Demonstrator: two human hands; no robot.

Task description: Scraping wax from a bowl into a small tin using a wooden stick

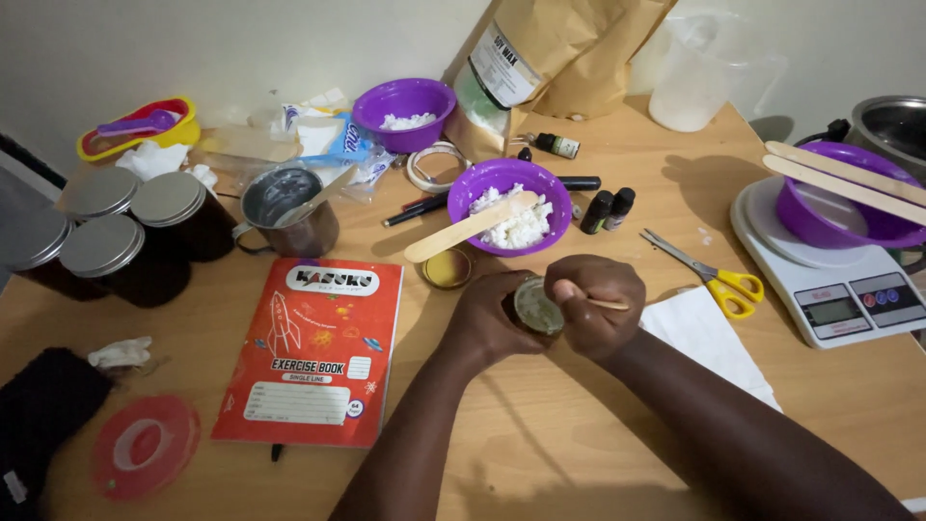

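L hand (487, 318) grips a small jar (536, 309) on the table (540, 434). R hand (593, 304) pinches a thin stick (610, 305) w/ its tip at the rim. Looks like a stirring step; needs a steady jar.

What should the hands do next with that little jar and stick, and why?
Probably press the stick straight down at the jar's middle. The left hand grips the jar, so it looks steady. The right hand pinches the stick, with its tip over the pale filling. This is only a judgement.
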